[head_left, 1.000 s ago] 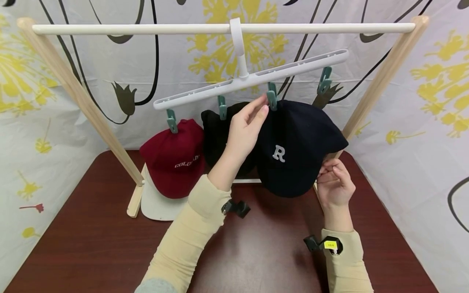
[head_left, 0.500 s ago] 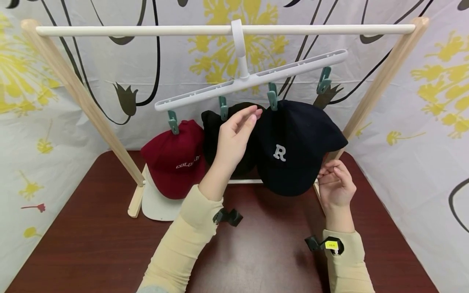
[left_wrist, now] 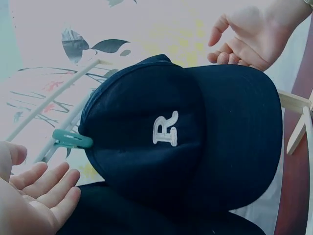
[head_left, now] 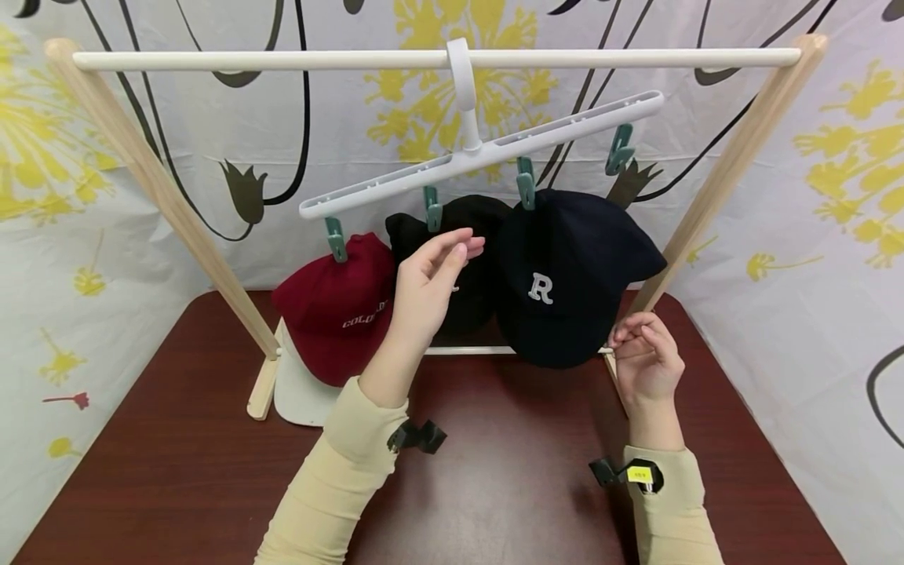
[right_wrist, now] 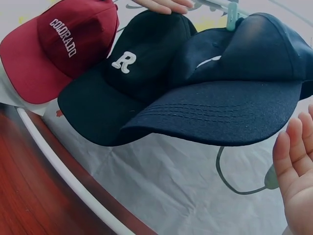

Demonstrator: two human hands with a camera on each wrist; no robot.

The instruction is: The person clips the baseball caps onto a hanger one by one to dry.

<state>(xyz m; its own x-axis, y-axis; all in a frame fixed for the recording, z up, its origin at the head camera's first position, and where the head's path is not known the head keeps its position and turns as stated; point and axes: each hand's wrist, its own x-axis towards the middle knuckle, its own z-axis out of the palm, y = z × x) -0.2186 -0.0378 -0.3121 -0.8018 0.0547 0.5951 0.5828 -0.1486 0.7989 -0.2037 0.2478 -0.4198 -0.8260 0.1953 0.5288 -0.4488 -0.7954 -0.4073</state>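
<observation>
Left grip (head_left: 426, 290) of mine: released, hanging before the black cap (head_left: 475, 294), fingers relaxed and holding nothing; whether it is touching that cap I cannot tell. Right grip (head_left: 648, 365): also released, hovering just beside the navy cap (head_left: 579, 259). Hung stock: three, the red cap (head_left: 332, 306), the black and the navy, each hanging from a green clip (head_left: 526, 183); by my judgement, the finished part. Remaining: one bare clip (head_left: 619, 149) near the raised right end of the tilting hanger (head_left: 395, 184), and a white brim (head_left: 300, 396) showing beneath the red cap, perhaps awaiting its turn. Edges: the right-hand post (head_left: 734, 184) is standing close to my right fingers, limiting them; bare worktop (head_left: 508, 486) is stretching before the rack (head_left: 282, 60), leaving me open room nearer myself.
</observation>
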